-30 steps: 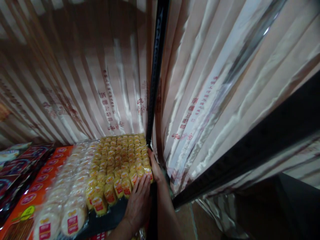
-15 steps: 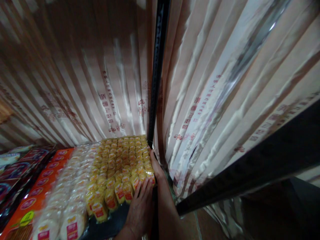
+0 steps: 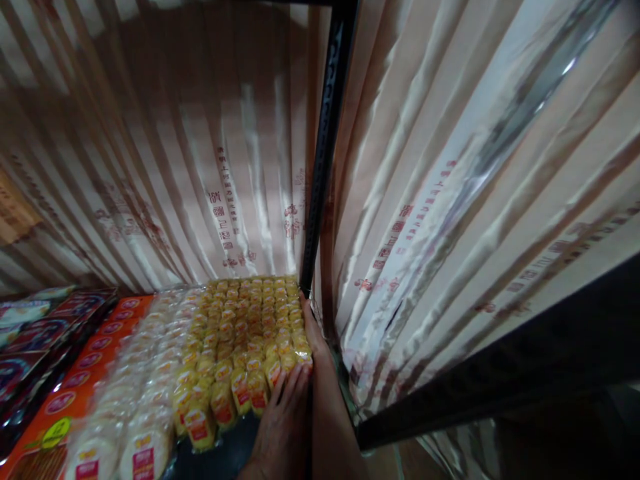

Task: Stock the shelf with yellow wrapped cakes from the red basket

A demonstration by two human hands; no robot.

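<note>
Rows of small yellow wrapped snack cakes (image 3: pixel 240 327) with red-and-white labels stand packed together in a block on a dark shelf (image 3: pixel 227 450). My left hand (image 3: pixel 285 407) lies against the front of the block's right-hand columns, its fingers stretched out and touching the packs. Along the block's right side reaches my right hand (image 3: pixel 311 327), extended and pressed to the outer column near the back corner; its far fingers are partly hidden. Neither hand has its fingers wrapped round a pack.
Left of the cakes stand rows of round white wrapped pastries (image 3: pixel 145 440), an orange package (image 3: pixel 75 380) and dark printed packages (image 3: pixel 40 347). A black upright post (image 3: pixel 323 153) rises at the back corner. Pleated printed curtains (image 3: pixel 250 167) hang behind and right. A dark beam (image 3: pixel 500 373) crosses the right.
The view has shifted a little, so the post and curtains appear slightly farther right. Both hands keep their places against the yellow cakes, with hardly any movement.
</note>
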